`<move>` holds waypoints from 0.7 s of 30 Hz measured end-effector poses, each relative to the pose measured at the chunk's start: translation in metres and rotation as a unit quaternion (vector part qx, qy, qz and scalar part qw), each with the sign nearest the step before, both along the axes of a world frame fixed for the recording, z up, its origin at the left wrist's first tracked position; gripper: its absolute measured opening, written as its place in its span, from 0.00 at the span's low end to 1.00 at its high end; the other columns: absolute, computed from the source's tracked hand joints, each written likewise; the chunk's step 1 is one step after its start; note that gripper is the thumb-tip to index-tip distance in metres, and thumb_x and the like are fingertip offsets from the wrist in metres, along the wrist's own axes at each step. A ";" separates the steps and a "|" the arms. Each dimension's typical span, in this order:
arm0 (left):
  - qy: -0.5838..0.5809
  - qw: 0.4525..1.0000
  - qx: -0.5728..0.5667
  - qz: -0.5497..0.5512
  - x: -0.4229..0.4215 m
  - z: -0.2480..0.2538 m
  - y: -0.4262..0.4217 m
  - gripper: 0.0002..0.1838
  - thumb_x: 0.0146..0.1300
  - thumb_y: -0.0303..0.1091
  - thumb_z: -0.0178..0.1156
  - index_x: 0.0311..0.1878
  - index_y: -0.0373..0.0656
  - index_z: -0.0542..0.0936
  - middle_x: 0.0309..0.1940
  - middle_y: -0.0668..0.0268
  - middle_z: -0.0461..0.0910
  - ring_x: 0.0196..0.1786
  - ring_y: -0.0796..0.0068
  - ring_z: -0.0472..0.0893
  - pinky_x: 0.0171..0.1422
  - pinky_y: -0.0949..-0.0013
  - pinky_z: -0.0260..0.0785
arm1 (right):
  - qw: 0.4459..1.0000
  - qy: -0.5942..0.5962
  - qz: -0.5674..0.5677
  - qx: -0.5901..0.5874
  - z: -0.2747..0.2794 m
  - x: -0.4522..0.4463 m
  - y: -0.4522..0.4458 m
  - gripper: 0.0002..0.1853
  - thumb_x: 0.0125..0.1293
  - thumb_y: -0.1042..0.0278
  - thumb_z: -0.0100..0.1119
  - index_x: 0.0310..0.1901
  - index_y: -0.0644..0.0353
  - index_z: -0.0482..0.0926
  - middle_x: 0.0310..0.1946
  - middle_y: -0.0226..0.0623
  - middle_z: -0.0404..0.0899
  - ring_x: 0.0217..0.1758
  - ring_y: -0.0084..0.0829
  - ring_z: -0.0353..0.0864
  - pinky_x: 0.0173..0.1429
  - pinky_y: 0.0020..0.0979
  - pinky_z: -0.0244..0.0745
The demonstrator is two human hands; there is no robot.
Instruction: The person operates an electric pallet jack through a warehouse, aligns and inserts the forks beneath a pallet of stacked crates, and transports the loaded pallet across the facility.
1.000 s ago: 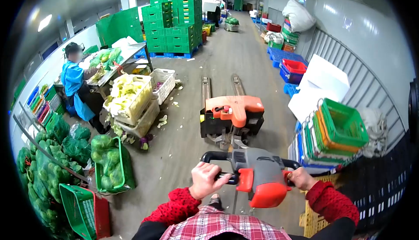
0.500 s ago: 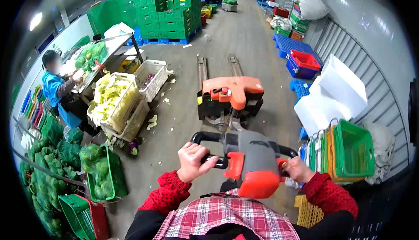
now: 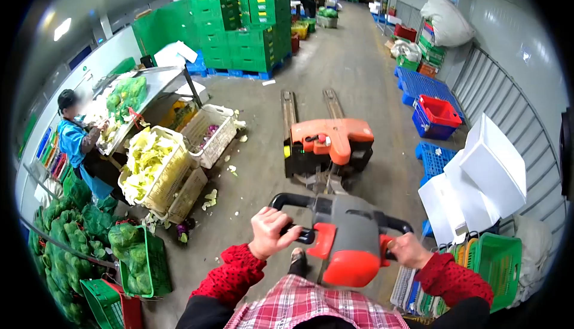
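Note:
An orange and black pallet jack point(image 3: 335, 143) stands in front of me, its two bare forks pointing away along the aisle. Its grey and red control head point(image 3: 347, 239) is between my hands. My left hand point(image 3: 272, 232) is wrapped round the black left handle, thumb stretched along it. On the other side my right hand point(image 3: 409, 250) closes round the right handle, close to a red lever. Red dotted sleeves cover both forearms.
At left, a person in a blue apron point(image 3: 73, 140) is at a metal table point(image 3: 167, 81), near a crate of leaves point(image 3: 152, 161) and netted cabbages point(image 3: 69, 245). Green crates point(image 3: 248, 48) are stacked ahead. White foam boxes point(image 3: 490, 161) and blue pallets point(image 3: 433, 158) line the right.
The crates and foam boxes on the right have slid down and outward in view. The pallet jack now appears slightly further right. Both hands have kept their grip.

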State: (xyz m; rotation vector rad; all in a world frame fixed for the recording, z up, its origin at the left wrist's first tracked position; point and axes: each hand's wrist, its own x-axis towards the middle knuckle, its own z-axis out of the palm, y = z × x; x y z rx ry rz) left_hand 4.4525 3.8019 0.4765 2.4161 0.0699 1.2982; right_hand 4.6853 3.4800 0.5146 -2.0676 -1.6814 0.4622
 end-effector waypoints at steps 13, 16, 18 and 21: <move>-0.018 0.999 -0.025 -0.033 0.142 0.009 0.118 0.14 0.47 0.42 0.69 0.20 0.45 0.74 0.14 0.68 0.71 0.19 0.64 0.73 0.28 0.63 0.60 | 0.995 0.039 -0.092 0.001 0.032 0.100 0.111 0.27 0.75 0.48 0.39 0.30 0.64 0.77 0.20 0.55 0.72 0.26 0.57 0.75 0.30 0.44 0.68; -0.012 0.999 -0.027 -0.030 0.166 0.016 0.149 0.13 0.47 0.40 0.68 0.20 0.45 0.74 0.15 0.68 0.71 0.20 0.64 0.73 0.28 0.63 0.60 | 0.993 0.058 -0.100 0.014 0.039 0.114 0.146 0.26 0.74 0.48 0.41 0.34 0.63 0.80 0.19 0.54 0.72 0.26 0.55 0.76 0.29 0.43 0.67; -0.006 0.999 -0.020 -0.042 0.190 0.017 0.168 0.13 0.47 0.41 0.67 0.21 0.45 0.74 0.15 0.68 0.72 0.20 0.64 0.73 0.29 0.64 0.61 | 0.992 0.089 -0.084 0.007 0.041 0.138 0.162 0.25 0.74 0.48 0.43 0.36 0.62 0.81 0.19 0.53 0.72 0.25 0.55 0.76 0.29 0.42 0.68; -0.004 0.999 -0.018 -0.043 0.210 0.016 0.176 0.13 0.48 0.42 0.67 0.22 0.45 0.75 0.16 0.67 0.72 0.20 0.64 0.73 0.29 0.64 0.63 | 0.994 0.082 -0.068 0.013 0.037 0.162 0.168 0.25 0.74 0.47 0.43 0.37 0.61 0.81 0.19 0.52 0.73 0.25 0.54 0.76 0.29 0.42 0.68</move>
